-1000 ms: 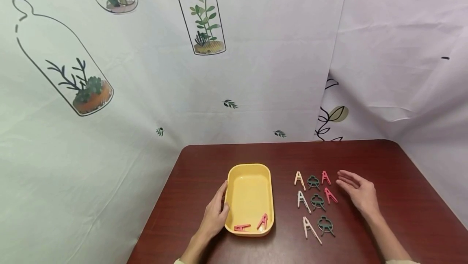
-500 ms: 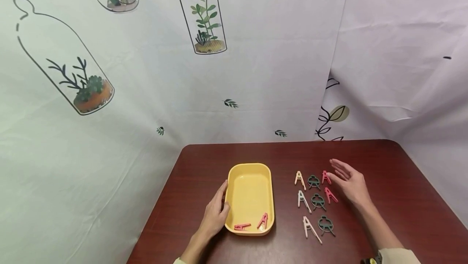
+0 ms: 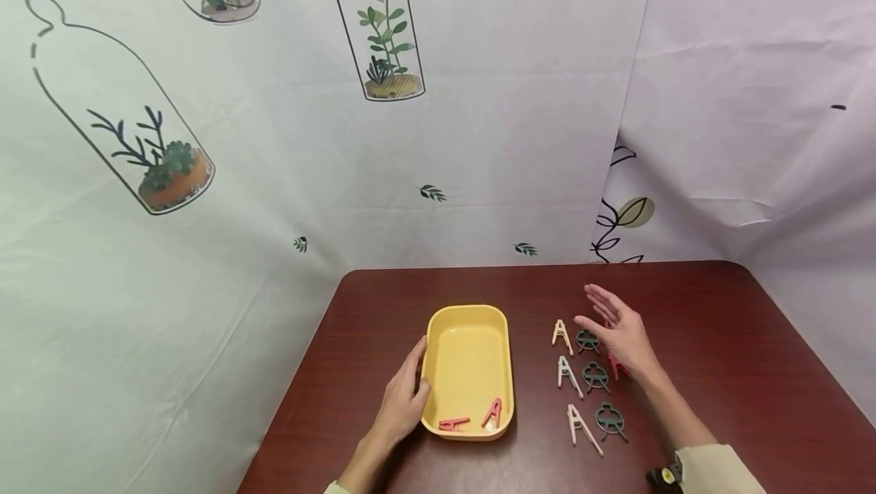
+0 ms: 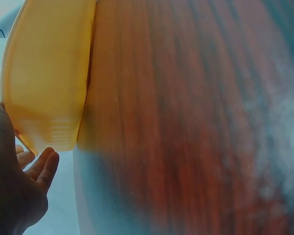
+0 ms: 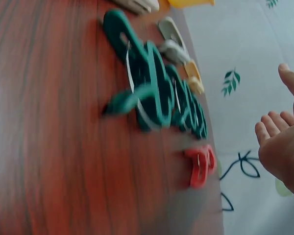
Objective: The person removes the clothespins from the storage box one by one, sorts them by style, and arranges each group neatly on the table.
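Observation:
My left hand (image 3: 400, 404) holds the left wall of a yellow tray (image 3: 507, 357), fingers along the outside and thumb at the rim. Two red clothespins, one lying sideways (image 3: 454, 424) and one tilted (image 3: 492, 413), are at the tray's near end. Over the laid-out clips, my right hand (image 3: 628, 338) hovers with fingers extended and nothing in it. It partly covers two red clothespins, the nearer one (image 3: 618, 366) showing more. Beside them stands a column of green round-jawed clips (image 3: 595, 377). Further left lie a cream (image 3: 561, 337), a pale mint (image 3: 569, 377) and a pale pink clothespin (image 3: 582, 429).
Everything rests on a dark red-brown wooden table (image 3: 534, 471). White fabric with printed plants (image 3: 479, 175) hangs behind its far edge and at the sides. A dark band with a yellow-green spot (image 3: 665, 477) is on the right wrist.
My right hand has moved left and away from me, from beside the red clothespins to over the upper clips. The left hand and the tray have stayed put.

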{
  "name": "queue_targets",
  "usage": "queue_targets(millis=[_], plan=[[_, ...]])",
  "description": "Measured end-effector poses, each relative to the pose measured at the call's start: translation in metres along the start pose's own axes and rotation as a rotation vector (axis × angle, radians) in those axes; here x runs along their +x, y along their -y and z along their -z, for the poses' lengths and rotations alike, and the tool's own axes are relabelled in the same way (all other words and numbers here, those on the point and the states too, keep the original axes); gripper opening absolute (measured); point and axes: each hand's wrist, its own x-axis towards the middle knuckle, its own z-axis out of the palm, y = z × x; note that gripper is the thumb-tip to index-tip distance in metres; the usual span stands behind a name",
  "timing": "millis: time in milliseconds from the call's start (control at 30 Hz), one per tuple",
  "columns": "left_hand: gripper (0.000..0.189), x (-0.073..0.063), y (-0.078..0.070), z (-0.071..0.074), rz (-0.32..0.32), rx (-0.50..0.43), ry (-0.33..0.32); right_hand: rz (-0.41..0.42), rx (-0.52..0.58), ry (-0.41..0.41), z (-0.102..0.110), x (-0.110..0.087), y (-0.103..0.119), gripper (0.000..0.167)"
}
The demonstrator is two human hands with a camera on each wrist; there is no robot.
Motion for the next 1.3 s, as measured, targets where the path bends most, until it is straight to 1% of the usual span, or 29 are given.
queue_targets(millis=[200,300,400,533,600,767,900,1133,1300], plan=[[0.071,0.0,-0.002,0.0,0.006,-0.011,0.003,0.059,0.045,0.044,-0.021,0.007,0.002,0.069],[0.071,0.0,-0.002,0.001,0.008,-0.011,0.002,0.073,0.047,0.073,-0.031,0.01,0.006,0.07],[0.071,0.0,-0.002,0.001,0.009,-0.01,0.003,0.064,0.037,0.11,-0.043,0.011,0.012,0.069],[0.071,0.0,-0.002,0.001,0.014,-0.017,0.007,0.076,0.067,0.15,-0.061,0.014,0.018,0.066],[0.072,0.0,-0.002,0.001,0.017,-0.017,0.009,0.098,0.088,0.169,-0.07,0.015,0.02,0.064],[0.071,0.0,-0.002,0.001,0.02,-0.006,0.009,0.133,0.096,0.244,-0.089,0.015,0.024,0.059],[0.071,0.0,-0.001,0.001,0.019,-0.005,0.008,0.137,0.119,0.301,-0.102,0.014,0.027,0.057],[0.071,0.0,0.0,0.001,0.028,-0.006,0.014,0.169,0.098,0.348,-0.12,0.013,0.034,0.054],[0.071,0.0,0.0,0.001,0.034,-0.013,0.021,0.166,0.095,0.389,-0.131,0.013,0.038,0.051]])
